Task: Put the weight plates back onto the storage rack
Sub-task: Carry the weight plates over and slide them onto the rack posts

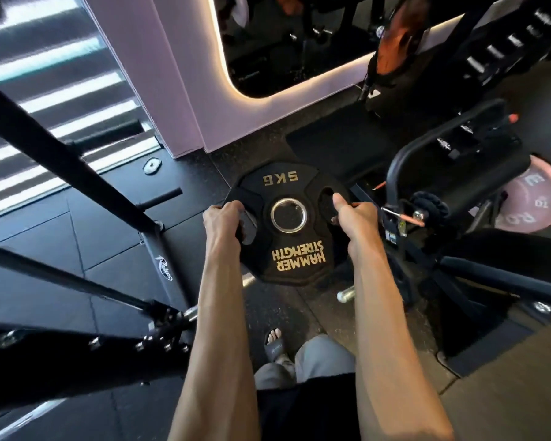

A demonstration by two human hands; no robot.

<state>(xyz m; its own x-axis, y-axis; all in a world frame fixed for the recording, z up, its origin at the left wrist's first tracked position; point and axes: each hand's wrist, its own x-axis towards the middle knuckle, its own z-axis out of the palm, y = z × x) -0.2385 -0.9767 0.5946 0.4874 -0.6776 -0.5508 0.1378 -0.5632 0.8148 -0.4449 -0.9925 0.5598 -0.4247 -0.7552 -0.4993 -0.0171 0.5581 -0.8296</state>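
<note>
You have the black 5 kg plate (285, 222) held flat in the air in front of you, above the dark floor (77, 249), its steel-ringed centre hole facing up and the gold lettering upside down to you. It looks rubber-coated and rigid, moderately heavy rather than taxing, so the cut-out handles on either side are the sensible place to hold it, and that is where you have it. Your left hand (225, 222) has its grip curled shut through the left cut-out; your right hand (352, 214) is closed on the right edge with the thumb lying over the right opening. Both forearms reach straight forward and down, roughly parallel. A steel peg (345, 294) sticks out just near-right of the plate, below it, and a pink plate (531, 202) hangs further right on the black machine frame (427, 173).
</note>
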